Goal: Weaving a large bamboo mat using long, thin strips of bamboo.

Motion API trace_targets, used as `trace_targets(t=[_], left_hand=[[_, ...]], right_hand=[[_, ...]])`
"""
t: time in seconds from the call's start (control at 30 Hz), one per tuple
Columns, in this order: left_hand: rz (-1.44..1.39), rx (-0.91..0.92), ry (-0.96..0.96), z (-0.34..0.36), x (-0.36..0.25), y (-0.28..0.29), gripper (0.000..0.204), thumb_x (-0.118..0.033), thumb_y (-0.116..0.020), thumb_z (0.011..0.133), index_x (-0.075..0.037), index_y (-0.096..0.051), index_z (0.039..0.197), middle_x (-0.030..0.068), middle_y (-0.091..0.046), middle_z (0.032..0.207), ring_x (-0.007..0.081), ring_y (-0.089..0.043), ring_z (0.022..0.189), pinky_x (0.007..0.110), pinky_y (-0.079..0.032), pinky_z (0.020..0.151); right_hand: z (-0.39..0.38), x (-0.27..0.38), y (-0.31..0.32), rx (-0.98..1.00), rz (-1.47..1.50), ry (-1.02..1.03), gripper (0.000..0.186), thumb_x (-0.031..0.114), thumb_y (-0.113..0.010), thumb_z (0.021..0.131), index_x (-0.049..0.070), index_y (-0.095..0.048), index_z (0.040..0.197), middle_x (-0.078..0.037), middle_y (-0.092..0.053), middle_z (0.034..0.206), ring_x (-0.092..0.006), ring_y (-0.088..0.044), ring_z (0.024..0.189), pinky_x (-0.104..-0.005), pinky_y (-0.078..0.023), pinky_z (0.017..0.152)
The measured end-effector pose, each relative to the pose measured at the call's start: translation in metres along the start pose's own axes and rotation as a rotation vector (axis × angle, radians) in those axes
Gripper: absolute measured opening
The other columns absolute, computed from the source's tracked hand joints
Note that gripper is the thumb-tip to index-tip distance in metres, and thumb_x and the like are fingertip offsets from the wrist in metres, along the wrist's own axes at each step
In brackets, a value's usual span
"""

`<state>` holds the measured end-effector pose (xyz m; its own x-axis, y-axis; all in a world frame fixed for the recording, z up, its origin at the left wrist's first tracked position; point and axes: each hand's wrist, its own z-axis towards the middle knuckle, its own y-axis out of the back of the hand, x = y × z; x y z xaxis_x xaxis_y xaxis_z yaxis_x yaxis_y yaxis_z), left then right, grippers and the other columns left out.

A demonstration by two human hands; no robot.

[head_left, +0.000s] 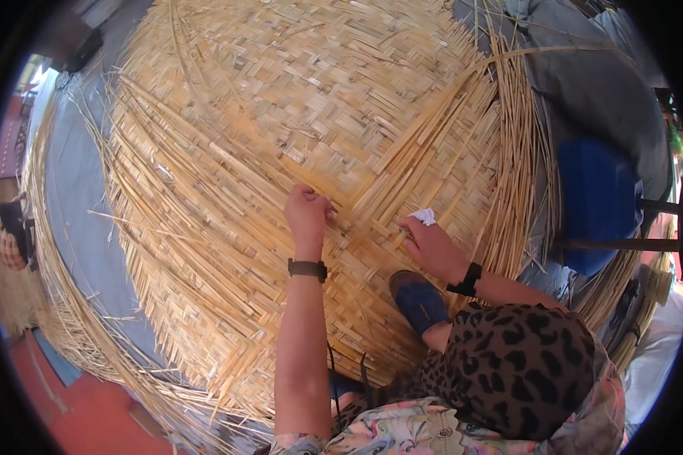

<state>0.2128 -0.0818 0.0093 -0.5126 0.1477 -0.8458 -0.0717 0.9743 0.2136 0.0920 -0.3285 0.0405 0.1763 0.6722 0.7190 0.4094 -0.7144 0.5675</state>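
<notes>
A large woven mat of pale split reeds lies beneath me, with long loose strips fanning over its left part and more at the right. My left hand is at the middle of the mat, fingers curled together over the strips; what they grip is unclear. My right hand is lower and to the right, fingers bent down toward the weave, with a crumpled white scrap at its fingertips. What lies under those fingers is hidden. A shoe rests on the mat below my hands.
A blue plastic object with dark bars stands at the right beside a grey covered mound. Long reed bundles lie along the left on grey ground. Another person in checked clothing is at the far left edge.
</notes>
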Motion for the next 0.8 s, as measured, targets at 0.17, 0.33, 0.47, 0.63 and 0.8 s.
trace_targets(t=[0.17,0.33,0.47,0.63,0.8], left_hand=[[-0.11,-0.115,0.018,-0.007,0.012,-0.009,0.021,0.004,-0.069,0.081,0.002,-0.053,0.095,0.0102,-0.064,0.07,0.0164,-0.06,0.053,0.029,-0.048,0.046],[-0.174,-0.168,0.053,0.002,0.013,-0.006,0.028,0.004,-0.069,0.08,0.004,-0.053,0.102,0.0098,-0.064,0.071,0.017,-0.061,0.058,0.03,-0.049,0.052],[-0.293,0.036,0.179,0.002,0.014,0.006,0.018,0.004,-0.068,0.08,0.005,-0.061,0.097,0.0099,-0.065,0.072,0.018,-0.062,0.061,0.031,-0.05,0.056],[0.162,-0.061,-0.156,-0.001,0.03,0.006,0.009,0.004,-0.068,0.076,-0.001,-0.068,0.084,0.0046,-0.068,0.075,0.0152,-0.062,0.063,0.029,-0.048,0.059],[-0.068,-0.08,-0.012,0.022,0.043,0.0,0.018,0.005,-0.068,0.078,-0.001,-0.068,0.095,0.0038,-0.065,0.075,0.0132,-0.06,0.067,0.027,-0.048,0.063]], right_hand=[[-0.01,0.004,-0.005,-0.168,-0.189,0.36,0.041,0.009,-0.058,0.089,0.003,-0.05,0.129,-0.022,-0.062,0.105,-0.0418,-0.06,0.093,-0.0467,-0.05,0.079],[0.0,0.009,-0.006,-0.016,-0.262,0.21,0.05,0.006,-0.056,0.087,0.005,-0.048,0.137,-0.022,-0.062,0.1,-0.0422,-0.059,0.089,-0.0471,-0.051,0.072],[0.011,0.016,-0.01,0.083,-0.456,0.219,0.06,0.003,-0.053,0.087,0.006,-0.042,0.145,-0.02,-0.063,0.093,-0.0414,-0.059,0.088,-0.0461,-0.053,0.069],[0.017,0.021,-0.024,0.092,-0.623,0.337,0.064,0.005,-0.054,0.087,0.009,-0.037,0.149,-0.019,-0.06,0.083,-0.0387,-0.06,0.085,-0.0459,-0.053,0.065],[0.02,0.019,-0.015,0.105,-0.606,0.408,0.062,0.009,-0.057,0.087,0.014,-0.041,0.146,-0.015,-0.06,0.072,-0.0359,-0.061,0.07,-0.0451,-0.05,0.057]])
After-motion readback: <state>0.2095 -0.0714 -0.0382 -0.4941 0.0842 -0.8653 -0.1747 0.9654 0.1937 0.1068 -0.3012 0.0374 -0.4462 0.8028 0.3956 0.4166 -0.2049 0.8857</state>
